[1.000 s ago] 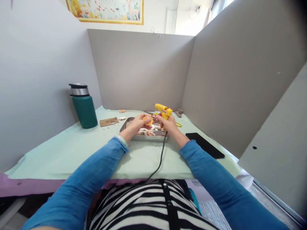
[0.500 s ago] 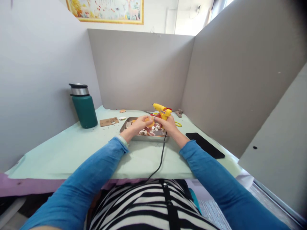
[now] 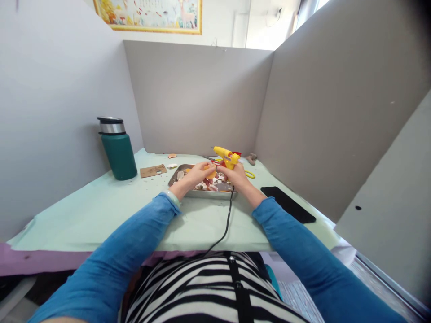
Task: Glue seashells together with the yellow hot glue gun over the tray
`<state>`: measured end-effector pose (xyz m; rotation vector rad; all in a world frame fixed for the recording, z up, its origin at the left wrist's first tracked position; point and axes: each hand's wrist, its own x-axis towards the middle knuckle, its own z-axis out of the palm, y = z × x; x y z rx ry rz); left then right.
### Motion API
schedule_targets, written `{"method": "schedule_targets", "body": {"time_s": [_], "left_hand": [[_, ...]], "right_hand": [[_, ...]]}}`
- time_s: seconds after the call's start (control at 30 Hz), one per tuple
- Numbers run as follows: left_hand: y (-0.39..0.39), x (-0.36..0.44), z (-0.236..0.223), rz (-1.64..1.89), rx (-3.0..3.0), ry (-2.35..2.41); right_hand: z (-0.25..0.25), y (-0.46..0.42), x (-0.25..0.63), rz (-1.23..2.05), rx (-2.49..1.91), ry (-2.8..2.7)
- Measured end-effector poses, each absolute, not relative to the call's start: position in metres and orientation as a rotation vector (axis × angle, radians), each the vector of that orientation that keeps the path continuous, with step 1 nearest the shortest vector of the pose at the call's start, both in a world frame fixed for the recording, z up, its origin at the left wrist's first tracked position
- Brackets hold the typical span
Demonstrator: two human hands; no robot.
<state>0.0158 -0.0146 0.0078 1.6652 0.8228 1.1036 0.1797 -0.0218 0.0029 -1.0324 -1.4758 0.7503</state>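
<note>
Over a shallow metal tray (image 3: pixel 202 194) my two hands are close together. My left hand (image 3: pixel 199 173) is closed on a small orange piece (image 3: pixel 211 174), flat and rounded; its exact kind is too small to make out. The yellow glue gun (image 3: pixel 226 156) is in my right hand (image 3: pixel 236 175), its nozzle pointing up and to the left, away from the orange piece. From its handle a black cord (image 3: pixel 229 214) runs down over the table's front edge. White and brownish pieces (image 3: pixel 206 186) lie in the tray, partly hidden by my hands.
A green bottle (image 3: pixel 118 156) stands at the left, near a brown cardboard piece (image 3: pixel 153 171). Small flat pieces lie behind it. Yellow-handled scissors (image 3: pixel 249 174) are partly hidden behind my right hand. A black flat object (image 3: pixel 288 204) lies at the right. Grey partitions (image 3: pixel 198 98) enclose the table.
The glue gun has tilted and shifted slightly left and down in my right hand. My left hand still holds the orange piece, nearly in the same place.
</note>
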Motion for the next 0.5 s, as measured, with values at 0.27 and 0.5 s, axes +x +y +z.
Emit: {"method": "schedule_targets", "body": {"time_s": [0.27, 0.5], "left_hand": [[-0.0123, 0.017, 0.0079, 1.144, 1.686, 0.856], [-0.0106, 0.0162, 0.0071, 1.166, 1.694, 0.869]], "right_hand": [[0.0038, -0.0228, 0.1783, 0.745, -1.039, -1.457], [-0.0004, -0.0206, 0.1804, 0.767, -0.898, -1.461]]}}
